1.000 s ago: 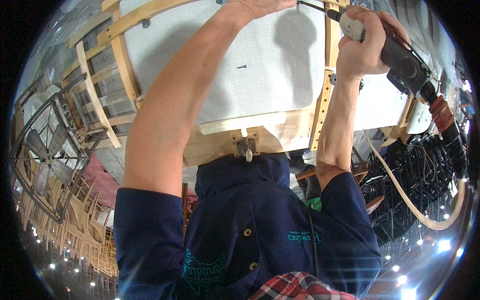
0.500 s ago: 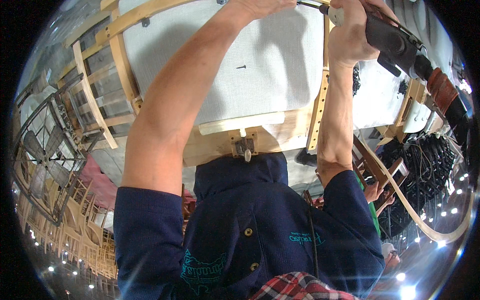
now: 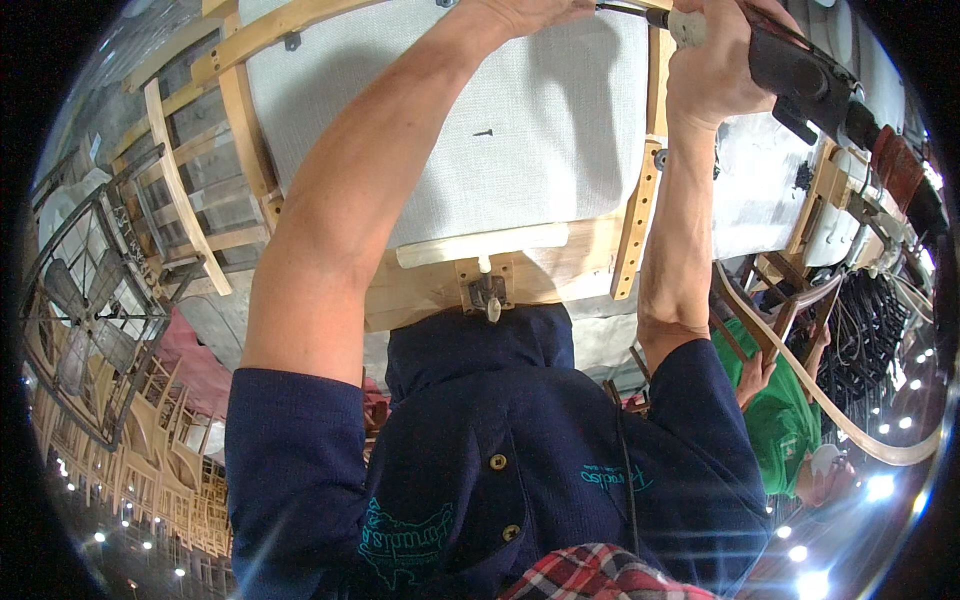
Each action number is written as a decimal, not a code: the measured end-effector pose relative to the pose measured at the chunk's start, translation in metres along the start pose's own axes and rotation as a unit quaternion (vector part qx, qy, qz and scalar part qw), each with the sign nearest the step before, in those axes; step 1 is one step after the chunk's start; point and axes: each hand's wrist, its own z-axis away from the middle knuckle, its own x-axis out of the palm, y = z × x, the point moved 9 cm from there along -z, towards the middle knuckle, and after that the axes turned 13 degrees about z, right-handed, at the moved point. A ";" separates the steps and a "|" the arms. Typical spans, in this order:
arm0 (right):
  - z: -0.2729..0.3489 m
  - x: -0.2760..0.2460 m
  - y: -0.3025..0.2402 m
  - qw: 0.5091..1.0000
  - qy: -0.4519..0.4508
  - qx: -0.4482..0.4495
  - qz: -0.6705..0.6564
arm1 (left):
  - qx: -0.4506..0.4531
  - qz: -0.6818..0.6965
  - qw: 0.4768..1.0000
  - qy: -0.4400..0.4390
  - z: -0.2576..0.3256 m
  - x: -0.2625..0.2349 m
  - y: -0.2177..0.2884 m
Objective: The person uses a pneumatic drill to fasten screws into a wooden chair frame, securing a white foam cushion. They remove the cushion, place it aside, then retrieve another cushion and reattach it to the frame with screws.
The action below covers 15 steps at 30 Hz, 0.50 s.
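Note:
My right hand (image 3: 712, 62) grips a black power screwdriver (image 3: 800, 72) at the top right. Its thin bit (image 3: 625, 9) points left to the fingers of my left hand (image 3: 530, 12), which is partly cut off by the top edge. Whether those fingers pinch anything is hidden. Both hands are up against a wooden chair frame (image 3: 638, 215) with a pale grey fabric panel (image 3: 540, 150). A single dark screw (image 3: 483, 132) lies on the fabric. A small metal fitting (image 3: 488, 296) sits on the frame's lower wooden rail.
A caged fan (image 3: 90, 300) stands at the left, with stacked wooden chair frames (image 3: 150, 470) below it. At the right are a person in a green shirt (image 3: 780, 425), a curved wooden strip (image 3: 830, 410) and dark chairs (image 3: 880, 320).
My right hand has carried the screwdriver up and to the left, closer to the top edge and to my left hand. My left hand has stayed on the frame.

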 end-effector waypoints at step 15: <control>-0.001 0.009 -0.016 0.984 -0.006 -0.143 0.106 | -0.007 -0.012 1.000 -0.005 -0.001 -0.001 -0.002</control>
